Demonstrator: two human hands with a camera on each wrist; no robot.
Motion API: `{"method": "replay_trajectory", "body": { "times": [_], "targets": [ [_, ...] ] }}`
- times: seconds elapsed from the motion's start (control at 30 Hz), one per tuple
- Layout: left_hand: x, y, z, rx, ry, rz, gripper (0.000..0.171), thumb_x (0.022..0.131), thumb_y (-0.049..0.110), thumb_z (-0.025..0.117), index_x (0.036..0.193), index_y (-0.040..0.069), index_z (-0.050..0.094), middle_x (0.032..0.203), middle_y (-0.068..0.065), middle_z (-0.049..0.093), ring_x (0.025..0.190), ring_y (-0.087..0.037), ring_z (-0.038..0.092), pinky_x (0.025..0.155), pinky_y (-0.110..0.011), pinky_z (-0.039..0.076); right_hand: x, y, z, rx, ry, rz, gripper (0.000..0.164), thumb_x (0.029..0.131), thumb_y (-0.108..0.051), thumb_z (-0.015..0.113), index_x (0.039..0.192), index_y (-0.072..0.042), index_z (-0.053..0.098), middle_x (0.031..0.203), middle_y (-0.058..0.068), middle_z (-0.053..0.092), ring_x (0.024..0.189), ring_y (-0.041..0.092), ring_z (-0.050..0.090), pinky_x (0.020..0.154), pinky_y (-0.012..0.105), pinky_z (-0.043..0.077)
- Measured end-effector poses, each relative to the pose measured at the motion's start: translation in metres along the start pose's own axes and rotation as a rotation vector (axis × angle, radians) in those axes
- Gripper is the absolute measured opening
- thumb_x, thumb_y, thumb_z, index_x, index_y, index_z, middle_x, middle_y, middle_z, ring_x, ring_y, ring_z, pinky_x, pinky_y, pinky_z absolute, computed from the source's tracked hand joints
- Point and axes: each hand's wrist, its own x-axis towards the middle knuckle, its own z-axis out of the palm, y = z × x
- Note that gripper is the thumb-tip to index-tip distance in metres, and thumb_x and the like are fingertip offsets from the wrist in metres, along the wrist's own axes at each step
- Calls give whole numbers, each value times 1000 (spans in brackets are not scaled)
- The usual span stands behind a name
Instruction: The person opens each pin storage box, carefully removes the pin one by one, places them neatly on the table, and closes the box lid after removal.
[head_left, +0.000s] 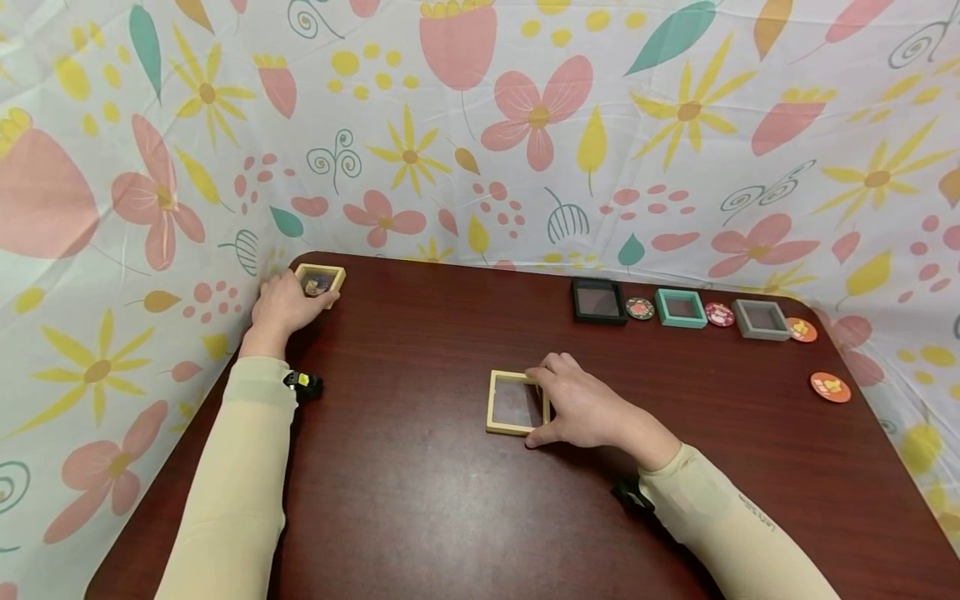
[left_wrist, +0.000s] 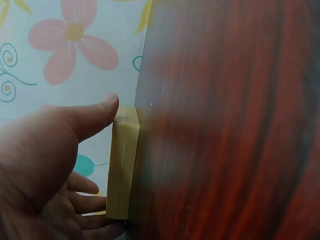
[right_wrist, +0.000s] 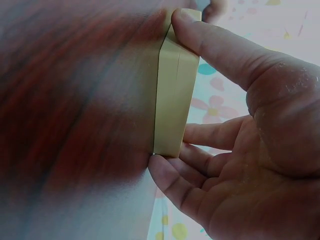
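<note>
In the head view my left hand (head_left: pixel 281 305) grips a small yellow display frame (head_left: pixel 330 275) at the table's far left corner. A dark badge with a picture shows inside this frame. The left wrist view has my thumb on one end of the yellow frame (left_wrist: pixel 122 165) and my fingers by the other end. Near the table's middle, my right hand (head_left: pixel 581 404) holds a second yellow display frame (head_left: pixel 492 404) by its right side, with a clear window showing the table through it. From the right wrist, thumb and fingers span opposite ends of that frame (right_wrist: pixel 175 100), which lies flat.
Along the back right stand a black frame (head_left: pixel 577 302), a teal frame (head_left: pixel 681 323) and a grey frame (head_left: pixel 763 334). Round badges lie between them: a dark one (head_left: pixel 640 308), a red one (head_left: pixel 720 314), an orange one (head_left: pixel 804 330). Another orange badge (head_left: pixel 830 387) lies nearer. Flowered cloth (head_left: pixel 450 192) surrounds the table.
</note>
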Motion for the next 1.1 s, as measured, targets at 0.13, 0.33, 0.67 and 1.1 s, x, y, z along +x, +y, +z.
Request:
{"method": "replay_trajectory", "body": {
  "times": [0.13, 0.33, 0.67, 1.1],
  "targets": [
    [1, 1, 1, 27, -17, 15, 102, 100, 66, 71, 151, -19, 45, 134, -42, 53, 119, -58, 50, 98, -74, 49, -1, 0, 0, 1, 0, 2, 97, 79, -50, 102, 149, 4, 64, 126, 8, 59, 111, 23, 51, 85, 39, 50],
    [2, 5, 1, 50, -32, 14, 98, 101, 62, 72, 151, -19, 45, 134, -42, 54, 119, -58, 51, 97, -73, 50, -2, -1, -1, 2, 3, 7, 96, 78, -50, 103, 149, 4, 64, 125, 8, 59, 109, 22, 50, 84, 38, 49],
    [4, 7, 1, 67, -23, 12, 91, 101, 59, 73, 145, -18, 51, 129, -40, 56, 116, -55, 50, 93, -72, 51, -2, -2, 0, -10, 15, 13, 95, 77, -48, 104, 147, 3, 65, 123, 7, 59, 110, 23, 51, 85, 38, 50],
    [1, 3, 2, 60, -44, 10, 89, 101, 60, 73, 141, -18, 54, 126, -39, 55, 113, -54, 49, 88, -70, 52, -3, 11, -9, 21, -13, 1, 95, 76, -33, 102, 153, 4, 61, 138, 9, 58, 119, 25, 50, 93, 42, 52]
  ]
}}
